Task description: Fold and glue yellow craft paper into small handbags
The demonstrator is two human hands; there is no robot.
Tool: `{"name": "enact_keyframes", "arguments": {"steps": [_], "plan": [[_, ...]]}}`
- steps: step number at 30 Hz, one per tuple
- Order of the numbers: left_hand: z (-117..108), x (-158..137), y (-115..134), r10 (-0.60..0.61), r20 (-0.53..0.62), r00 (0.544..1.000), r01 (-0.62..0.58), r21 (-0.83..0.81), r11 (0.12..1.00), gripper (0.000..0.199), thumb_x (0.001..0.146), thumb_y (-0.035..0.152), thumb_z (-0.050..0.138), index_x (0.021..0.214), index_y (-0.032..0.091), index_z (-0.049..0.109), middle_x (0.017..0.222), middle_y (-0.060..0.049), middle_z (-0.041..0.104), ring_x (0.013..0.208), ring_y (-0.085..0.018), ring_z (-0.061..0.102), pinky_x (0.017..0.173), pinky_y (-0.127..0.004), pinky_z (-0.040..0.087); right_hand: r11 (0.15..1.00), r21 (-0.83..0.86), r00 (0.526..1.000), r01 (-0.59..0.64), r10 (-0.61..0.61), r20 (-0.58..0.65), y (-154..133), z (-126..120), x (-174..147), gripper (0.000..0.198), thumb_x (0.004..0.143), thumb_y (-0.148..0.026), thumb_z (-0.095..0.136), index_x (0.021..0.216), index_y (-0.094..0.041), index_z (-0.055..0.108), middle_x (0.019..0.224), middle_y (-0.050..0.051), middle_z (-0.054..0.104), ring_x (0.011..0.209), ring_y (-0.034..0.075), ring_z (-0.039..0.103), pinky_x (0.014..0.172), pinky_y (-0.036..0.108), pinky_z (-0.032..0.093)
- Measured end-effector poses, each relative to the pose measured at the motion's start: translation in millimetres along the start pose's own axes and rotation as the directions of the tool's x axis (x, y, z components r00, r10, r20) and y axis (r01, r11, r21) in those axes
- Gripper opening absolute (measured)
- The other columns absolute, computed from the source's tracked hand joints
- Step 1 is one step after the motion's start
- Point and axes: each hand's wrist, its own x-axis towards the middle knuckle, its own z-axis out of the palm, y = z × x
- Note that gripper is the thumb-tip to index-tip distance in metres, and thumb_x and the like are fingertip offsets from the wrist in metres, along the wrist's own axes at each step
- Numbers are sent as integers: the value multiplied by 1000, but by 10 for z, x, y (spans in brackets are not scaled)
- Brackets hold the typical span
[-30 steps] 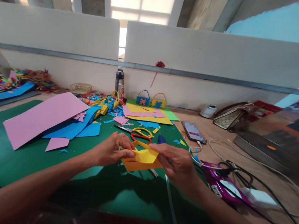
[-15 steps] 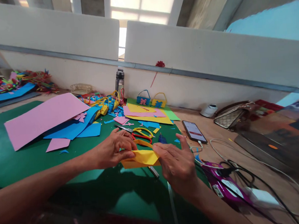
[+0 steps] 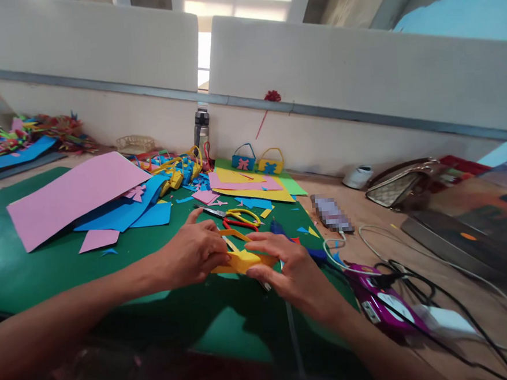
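A small folded yellow paper handbag (image 3: 243,262) with a strip handle hangs between my hands, above the green mat. My left hand (image 3: 197,250) pinches its left end between thumb and fingers, the index finger lifted. My right hand (image 3: 291,262) holds its right part, thumb on the near side and fingers over the far side. Just beyond lie scissors (image 3: 243,218) with yellow and red handles. A blue glue gun (image 3: 279,227) is partly hidden behind my right hand. Under the handbag, a slim tool (image 3: 265,285) shows only at its end.
Pink sheets (image 3: 75,196) and blue sheets (image 3: 151,214) lie on the green mat (image 3: 34,280) at left. Paper handbags (image 3: 176,175) are heaped at the back. Two finished handbags (image 3: 270,164) stand by the wall. A phone (image 3: 331,213), cables and a purple power strip (image 3: 385,302) lie at right.
My right hand has shifted its grip, bringing the thumb to the near side of the handbag. The handbag has tilted and its front is creased inward. My left index finger has lifted.
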Motion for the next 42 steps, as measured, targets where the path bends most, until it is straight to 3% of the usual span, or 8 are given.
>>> {"name": "enact_keyframes", "arguments": {"steps": [5,8,13,22,32,42], "plan": [[7,-14,45,31,2,1000,-31,26,999,27,85,23,46,63,18,60,61,3,60,74,-12,53,103,-46,10,999,-7,996,44,-44,-74,-68,53,10,12,70,-17,67,82,-20,66,99,5,68,96,22,60,87,40,40],[6,-19,78,43,-2,999,-43,38,998,28,85,23,46,62,17,59,59,3,59,72,-12,52,103,-46,12,999,-19,998,43,-44,-41,-79,63,9,16,67,-16,69,82,-19,65,101,6,68,98,23,59,89,43,37],[15,-36,96,60,-14,998,-59,66,996,29,85,23,46,60,17,58,58,3,57,72,-13,52,102,-47,13,1000,-18,1000,0,0,19,-67,97,7,5,70,-16,66,74,-20,64,99,5,68,99,24,58,95,52,27],[-37,-36,162,23,116,993,-29,45,999,23,83,17,47,63,16,60,60,2,58,76,-14,52,101,-51,11,995,-68,997,80,-80,-10,-62,133,-19,2,71,-18,63,73,-20,62,97,6,68,97,24,59,95,52,23],[-44,-40,112,46,165,985,-56,56,997,20,81,16,49,65,20,61,65,4,62,81,-14,53,103,-51,4,992,-64,993,110,-108,38,-54,141,-42,7,76,-18,56,70,-19,60,90,4,69,94,21,60,97,55,15],[-74,-12,99,39,199,979,-43,18,999,21,82,11,45,71,19,62,68,2,64,82,-15,54,102,-51,11,998,24,998,61,-61,23,-78,153,-49,14,77,-16,55,64,-20,58,86,2,69,90,21,61,97,58,11]]}}
